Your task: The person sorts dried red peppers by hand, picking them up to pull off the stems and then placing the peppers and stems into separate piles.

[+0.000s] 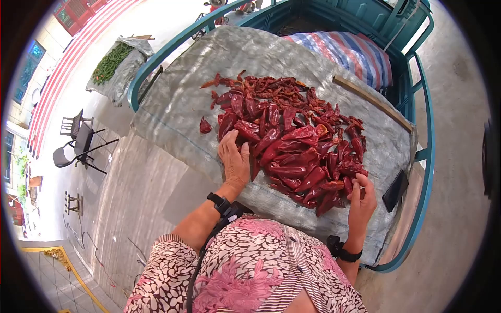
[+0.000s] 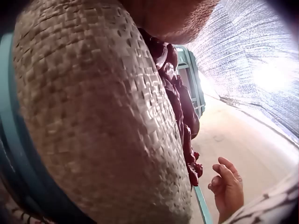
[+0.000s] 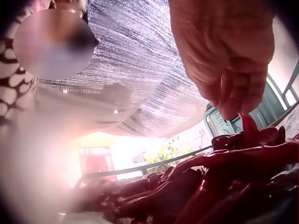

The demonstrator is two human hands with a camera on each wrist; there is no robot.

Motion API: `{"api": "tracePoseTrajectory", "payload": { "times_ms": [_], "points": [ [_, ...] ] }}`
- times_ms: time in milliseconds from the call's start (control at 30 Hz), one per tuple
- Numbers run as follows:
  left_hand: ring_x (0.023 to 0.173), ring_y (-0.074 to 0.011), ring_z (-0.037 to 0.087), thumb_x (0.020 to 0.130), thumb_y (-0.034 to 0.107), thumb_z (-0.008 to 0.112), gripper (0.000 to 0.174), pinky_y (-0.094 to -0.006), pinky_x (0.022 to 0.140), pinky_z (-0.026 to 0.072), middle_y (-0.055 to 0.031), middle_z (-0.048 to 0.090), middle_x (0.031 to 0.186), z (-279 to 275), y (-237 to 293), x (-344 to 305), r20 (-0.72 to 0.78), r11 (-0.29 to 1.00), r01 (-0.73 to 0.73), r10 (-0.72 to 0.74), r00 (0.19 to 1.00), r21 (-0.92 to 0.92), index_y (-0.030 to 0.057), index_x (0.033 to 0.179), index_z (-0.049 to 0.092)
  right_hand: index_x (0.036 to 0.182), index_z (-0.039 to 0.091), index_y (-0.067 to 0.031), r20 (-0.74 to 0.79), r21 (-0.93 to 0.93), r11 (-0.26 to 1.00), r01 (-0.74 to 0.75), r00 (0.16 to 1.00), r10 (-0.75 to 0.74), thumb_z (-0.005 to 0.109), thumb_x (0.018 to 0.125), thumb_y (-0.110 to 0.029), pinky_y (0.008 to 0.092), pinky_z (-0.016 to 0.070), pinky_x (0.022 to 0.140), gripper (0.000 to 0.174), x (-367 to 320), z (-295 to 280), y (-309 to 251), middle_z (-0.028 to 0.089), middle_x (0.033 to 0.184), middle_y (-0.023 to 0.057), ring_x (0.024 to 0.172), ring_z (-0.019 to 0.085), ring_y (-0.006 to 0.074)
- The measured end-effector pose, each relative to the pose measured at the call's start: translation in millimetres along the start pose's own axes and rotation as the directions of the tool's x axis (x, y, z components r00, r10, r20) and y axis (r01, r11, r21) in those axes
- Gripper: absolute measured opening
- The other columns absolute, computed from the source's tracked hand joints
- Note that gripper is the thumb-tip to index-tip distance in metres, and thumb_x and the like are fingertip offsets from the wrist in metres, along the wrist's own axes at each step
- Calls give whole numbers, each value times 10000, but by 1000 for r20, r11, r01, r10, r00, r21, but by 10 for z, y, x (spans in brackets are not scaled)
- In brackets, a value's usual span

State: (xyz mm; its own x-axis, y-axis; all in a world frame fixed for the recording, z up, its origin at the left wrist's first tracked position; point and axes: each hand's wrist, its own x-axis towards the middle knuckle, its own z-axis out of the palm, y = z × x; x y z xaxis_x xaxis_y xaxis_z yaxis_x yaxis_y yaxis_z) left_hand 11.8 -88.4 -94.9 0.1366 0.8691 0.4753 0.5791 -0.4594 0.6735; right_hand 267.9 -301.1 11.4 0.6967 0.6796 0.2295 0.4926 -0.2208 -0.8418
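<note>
A heap of dried red peppers (image 1: pixel 292 156) lies on a grey woven sheet (image 1: pixel 177 104). At the heap's left edge the left hand (image 1: pixel 236 160) rests against the peppers, fingers slightly bent and thumb apart. Over on the right edge is the right hand (image 1: pixel 362 201), its fingers bent at the peppers. The right wrist view shows the right hand (image 3: pixel 229 60) from close by, its fingertips pinching a red pepper (image 3: pixel 248 123) above the others. In the left wrist view, woven sheet (image 2: pixel 98 112) fills much of the picture, and the right hand (image 2: pixel 227 189) appears beyond the peppers (image 2: pixel 187 112).
Teal cart rails (image 1: pixel 429 156) surround the sheet. A wooden strip (image 1: pixel 373 103) and a dark flat object (image 1: pixel 395 191) lie on its right side. Behind is a striped bag (image 1: pixel 344 55). Green peppers (image 1: pixel 112 62) and a chair (image 1: pixel 83 141) stand at the left.
</note>
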Motion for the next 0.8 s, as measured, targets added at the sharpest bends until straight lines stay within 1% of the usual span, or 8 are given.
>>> {"api": "tracePoseTrajectory", "payload": {
  "times_ms": [67, 167, 300, 400, 433, 567, 667, 800],
  "points": [
    [1351, -368, 419, 1012, 259, 577, 497, -490, 1148, 277, -198, 475, 1445, -17, -58, 9, -30, 990, -1, -3, 1000, -142, 32, 1432, 439, 1169, 670, -20, 37, 28, 999, -37, 999, 36, 611, 979, -5, 251, 513, 631, 200, -89, 165, -144, 682, 973, 60, 722, 609, 93],
    [1352, -370, 412, 970, 165, 627, 523, -484, 1136, 299, -198, 465, 1455, -137, -151, 145, -34, 986, -102, 98, 995, -132, 23, 1435, 435, 1150, 678, -17, 254, 36, 999, 36, 966, -44, 621, 966, 10, 267, 519, 646, 195, -164, 558, -374, 694, 960, 72, 732, 641, 113],
    [1290, -395, 436, 898, 113, 671, 614, -492, 1110, 322, -192, 481, 1416, -342, -320, 621, -42, 993, -113, 114, 993, 31, 41, 1454, 421, 1073, 698, -47, 414, 59, 940, 335, 849, -328, 659, 917, 0, 342, 553, 656, 167, -135, 1208, -654, 700, 933, 128, 750, 706, 268],
    [1258, -373, 462, 861, 158, 722, 549, -482, 1088, 348, -172, 513, 1386, -431, -460, 829, 223, 998, -60, 57, 973, 8, 71, 1369, 534, 1042, 695, -83, 422, -36, 855, 518, 783, -457, 690, 893, -42, 384, 560, 653, 155, -110, 1608, -794, 713, 933, 93, 764, 702, 315],
    [1259, -360, 467, 858, 170, 729, 520, -479, 1083, 356, -164, 525, 1383, -423, -522, 864, 309, 997, -75, 75, 948, -11, 69, 1340, 563, 1056, 694, -82, 437, -19, 866, 499, 783, -442, 687, 898, -48, 385, 559, 649, 162, -109, 1666, -831, 712, 922, 96, 757, 703, 312],
    [1176, -341, 534, 792, 105, 761, 366, -465, 1025, 393, -99, 604, 1287, -396, -552, 815, 64, 971, -238, 236, 970, 13, 112, 1147, 670, 1133, 674, -74, 416, 60, 909, 412, 817, -398, 674, 935, -102, 384, 547, 629, 199, -90, 1819, -981, 707, 887, 105, 725, 699, 301],
    [1125, -323, 570, 757, 32, 751, 351, -458, 1002, 400, -81, 636, 1226, -554, -375, 849, 104, 919, -357, 377, 920, -168, 128, 1089, 685, 1200, 645, -54, 390, 50, 967, 250, 886, -249, 656, 978, -164, 370, 537, 630, 248, -21, 1840, -1117, 702, 887, 113, 707, 696, 279],
    [1024, -274, 630, 753, 76, 747, 319, -429, 931, 452, -37, 657, 1114, -658, -181, 875, 199, 758, -579, 643, 739, -301, 119, 1056, 654, 1236, 617, -38, 392, 123, 979, 165, 898, -200, 629, 1014, -219, 352, 520, 636, 287, 39, 2008, -1066, 669, 811, 111, 656, 660, 210]
  ]
}}
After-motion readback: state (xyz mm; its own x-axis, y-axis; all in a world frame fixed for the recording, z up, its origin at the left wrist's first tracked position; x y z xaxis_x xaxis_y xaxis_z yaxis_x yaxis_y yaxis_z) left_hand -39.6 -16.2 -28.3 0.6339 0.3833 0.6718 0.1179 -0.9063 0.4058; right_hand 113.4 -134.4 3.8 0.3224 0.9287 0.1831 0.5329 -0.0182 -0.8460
